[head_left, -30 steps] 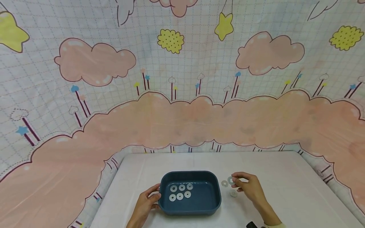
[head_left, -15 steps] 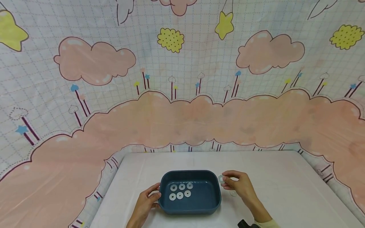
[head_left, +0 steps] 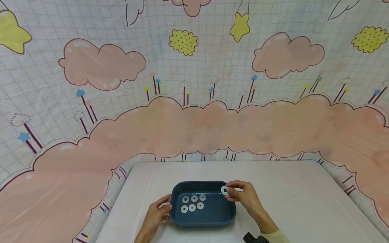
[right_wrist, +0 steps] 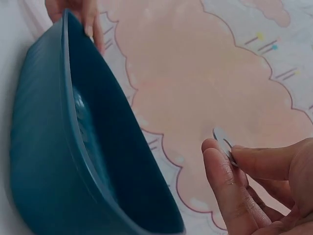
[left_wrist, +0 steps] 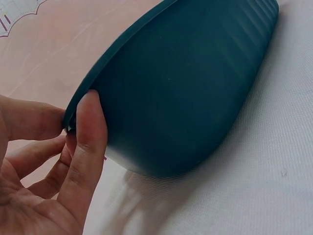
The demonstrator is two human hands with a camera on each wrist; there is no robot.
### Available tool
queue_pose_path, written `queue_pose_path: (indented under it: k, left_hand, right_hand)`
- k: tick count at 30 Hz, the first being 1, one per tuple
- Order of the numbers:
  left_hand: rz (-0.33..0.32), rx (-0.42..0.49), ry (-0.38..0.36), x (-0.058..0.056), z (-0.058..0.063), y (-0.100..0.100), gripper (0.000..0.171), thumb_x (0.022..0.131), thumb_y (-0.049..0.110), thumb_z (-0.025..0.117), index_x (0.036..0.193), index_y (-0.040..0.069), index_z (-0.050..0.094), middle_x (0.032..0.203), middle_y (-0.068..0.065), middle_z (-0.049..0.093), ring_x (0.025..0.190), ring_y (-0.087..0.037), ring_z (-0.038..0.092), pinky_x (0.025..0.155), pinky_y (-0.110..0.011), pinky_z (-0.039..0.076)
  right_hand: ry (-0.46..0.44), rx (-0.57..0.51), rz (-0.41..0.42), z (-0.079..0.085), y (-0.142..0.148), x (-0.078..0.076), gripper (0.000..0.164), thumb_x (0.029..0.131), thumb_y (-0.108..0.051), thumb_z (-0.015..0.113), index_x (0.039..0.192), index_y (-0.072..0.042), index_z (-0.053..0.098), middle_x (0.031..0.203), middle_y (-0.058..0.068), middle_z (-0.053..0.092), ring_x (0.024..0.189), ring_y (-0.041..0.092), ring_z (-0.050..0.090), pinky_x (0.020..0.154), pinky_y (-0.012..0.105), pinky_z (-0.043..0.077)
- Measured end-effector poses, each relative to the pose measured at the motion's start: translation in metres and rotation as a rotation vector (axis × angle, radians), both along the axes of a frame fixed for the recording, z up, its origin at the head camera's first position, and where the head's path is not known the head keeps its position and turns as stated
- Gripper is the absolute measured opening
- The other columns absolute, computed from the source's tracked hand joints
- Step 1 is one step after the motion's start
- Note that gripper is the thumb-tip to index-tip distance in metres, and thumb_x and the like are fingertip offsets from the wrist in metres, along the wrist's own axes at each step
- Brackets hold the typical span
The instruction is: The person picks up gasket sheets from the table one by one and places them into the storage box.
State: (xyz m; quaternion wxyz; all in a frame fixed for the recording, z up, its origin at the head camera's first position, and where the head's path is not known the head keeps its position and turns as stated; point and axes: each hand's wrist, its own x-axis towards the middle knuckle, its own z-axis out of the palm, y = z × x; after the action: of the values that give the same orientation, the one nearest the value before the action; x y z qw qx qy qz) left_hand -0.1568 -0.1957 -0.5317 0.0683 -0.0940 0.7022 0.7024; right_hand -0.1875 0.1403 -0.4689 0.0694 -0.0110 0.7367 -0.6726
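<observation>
A dark blue rectangular basin [head_left: 209, 221] stands on the table. Several flat metal washers [head_left: 192, 208] lie inside it in two rows, toward its left half. My left hand [head_left: 154, 216] holds the basin's left end; in the left wrist view a thumb [left_wrist: 90, 127] presses the outer wall just under the rim. Between thumb and fingertips, my right hand [head_left: 244, 197] pinches one washer [head_left: 224, 190] over the basin's back right corner. Seen from the right wrist, that washer [right_wrist: 224, 144] is tilted nearly edge-on, apart from the basin wall [right_wrist: 44, 132].
A white cloth covers the table [head_left: 291, 189]. Behind it hangs a patterned curtain [head_left: 212, 130] with clouds and stars. A black device [head_left: 255, 238] sits at the right wrist. The right hand and forearm hide part of the table beside the basin.
My right hand has moved left with the pinched washer, from the table beside the basin to above its back right corner. The left hand and the basin stay put.
</observation>
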Motion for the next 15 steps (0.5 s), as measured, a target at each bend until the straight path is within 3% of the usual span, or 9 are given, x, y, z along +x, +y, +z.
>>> queue_pose_path:
  k: [15]
  left_hand:
    - [0.007, -0.003, -0.014, -0.002, 0.000, -0.001, 0.050, 0.092, 0.002, 0.060, 0.141, -0.001, 0.050, 0.123, -0.016, 0.052, 0.086, -0.019, 0.061, 0.061, -0.031, 0.055]
  right_hand:
    - [-0.024, -0.054, 0.125, -0.010, -0.037, -0.006, 0.024, 0.091, -0.003, 0.065, 0.111, 0.010, 0.065, 0.091, 0.013, 0.068, 0.074, 0.019, 0.074, 0.067, 0.029, 0.060]
